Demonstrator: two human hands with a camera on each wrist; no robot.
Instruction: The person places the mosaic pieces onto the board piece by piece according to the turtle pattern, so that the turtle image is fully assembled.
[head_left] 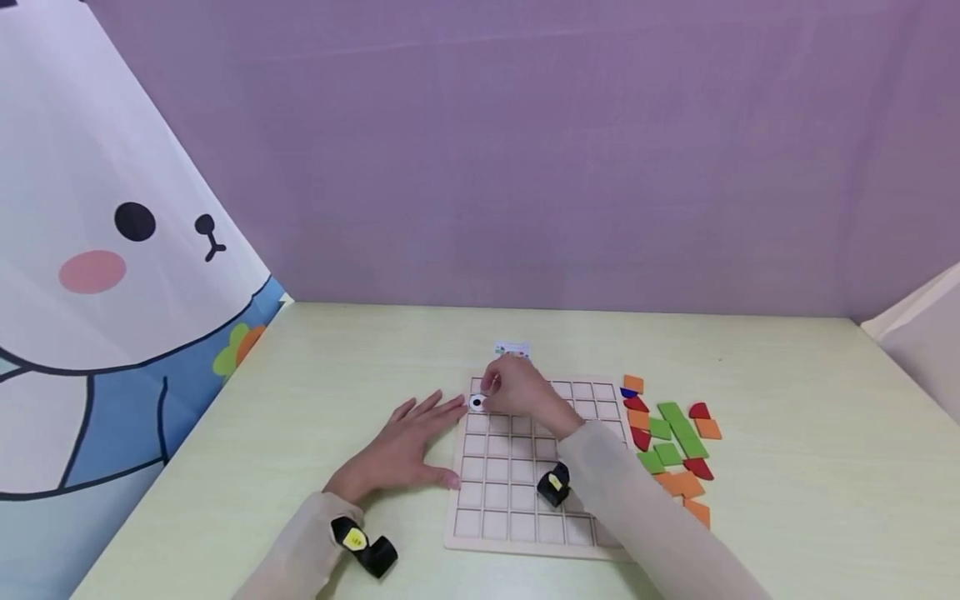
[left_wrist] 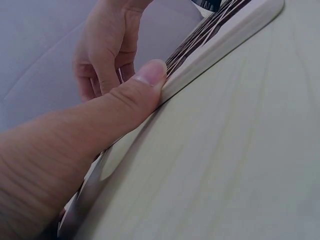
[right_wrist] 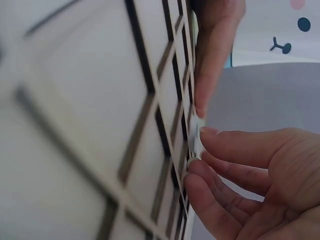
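Note:
A pale wooden grid board (head_left: 495,496) lies on the table. In its upper left cell is a white round piece with a black dot (head_left: 477,402), like an eye. My right hand (head_left: 517,387) reaches over the board, thumb and curled fingers pinching at the right edge of this piece. The right wrist view shows the white piece (right_wrist: 194,134) from the side by the thumb tip. My left hand (head_left: 405,442) lies spread on the table left of the board. Its thumb (left_wrist: 142,85) presses against the board's edge in the left wrist view.
Right of the board lie loose flat pieces: a long green strip (head_left: 683,429), green squares (head_left: 667,454), orange pieces (head_left: 707,428) and red curved pieces (head_left: 699,468). A small printed card (head_left: 512,348) lies behind the board. A purple cloth (head_left: 562,167) stands behind the table.

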